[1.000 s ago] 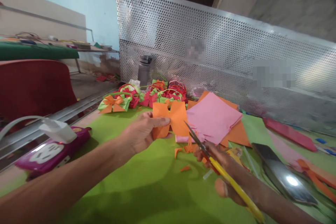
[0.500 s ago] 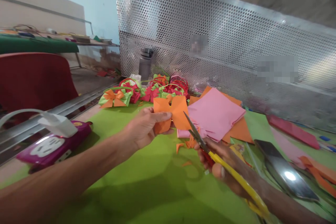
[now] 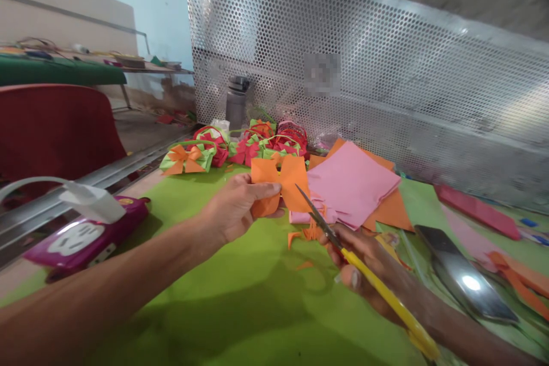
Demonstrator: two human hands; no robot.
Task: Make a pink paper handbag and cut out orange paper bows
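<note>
My left hand (image 3: 238, 206) pinches an orange paper piece (image 3: 294, 183) above the green table covering, thumb on its front near the middle. The paper has a notch at its top centre, and a flap spreads to each side. In my right hand (image 3: 360, 263) is a pair of scissors (image 3: 373, 280) with a yellow handle, its tips pointing up and left. Those tips lie over the right part of the orange paper; whether they touch it I cannot tell. Behind the scissors' blades are orange paper scraps (image 3: 315, 231) beside a stack of pink paper squares (image 3: 354, 180).
Small green and red paper baskets (image 3: 186, 159) with bows stand at the back, near a grey bottle (image 3: 235, 106) and a perforated metal panel (image 3: 364, 57). A phone (image 3: 465, 274) lies at right. At left sits a purple power strip (image 3: 86, 240) with a white charger.
The scissors' blades have come closer together, and their tips have shifted slightly left over the orange paper. My left hand keeps its pinch on the paper. The camera view has tilted a little.
</note>
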